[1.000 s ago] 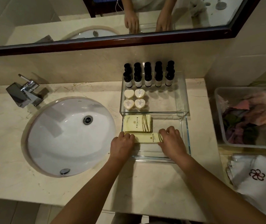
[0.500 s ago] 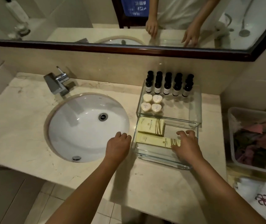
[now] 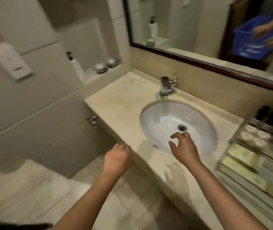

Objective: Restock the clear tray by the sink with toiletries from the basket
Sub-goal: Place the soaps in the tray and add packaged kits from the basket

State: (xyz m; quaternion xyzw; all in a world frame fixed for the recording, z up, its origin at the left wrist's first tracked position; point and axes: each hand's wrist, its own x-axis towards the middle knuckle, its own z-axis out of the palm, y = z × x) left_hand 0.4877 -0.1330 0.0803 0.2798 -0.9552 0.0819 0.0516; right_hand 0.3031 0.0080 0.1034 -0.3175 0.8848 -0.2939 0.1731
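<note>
The clear tray [image 3: 223,170] just right of the sink [image 3: 165,117] already holds dark bottles [image 3: 271,118], pale soaps [image 3: 255,135] and yellow packets [image 3: 242,156], so restocking looks nearly done, though the loosely curled left hand [image 3: 116,156] and the half-spread right hand [image 3: 184,146] above the sink carry nothing.

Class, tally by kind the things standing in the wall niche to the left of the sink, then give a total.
White pump bottle with a black top: 1
Small round silvery pots: 2
Total: 3
</note>
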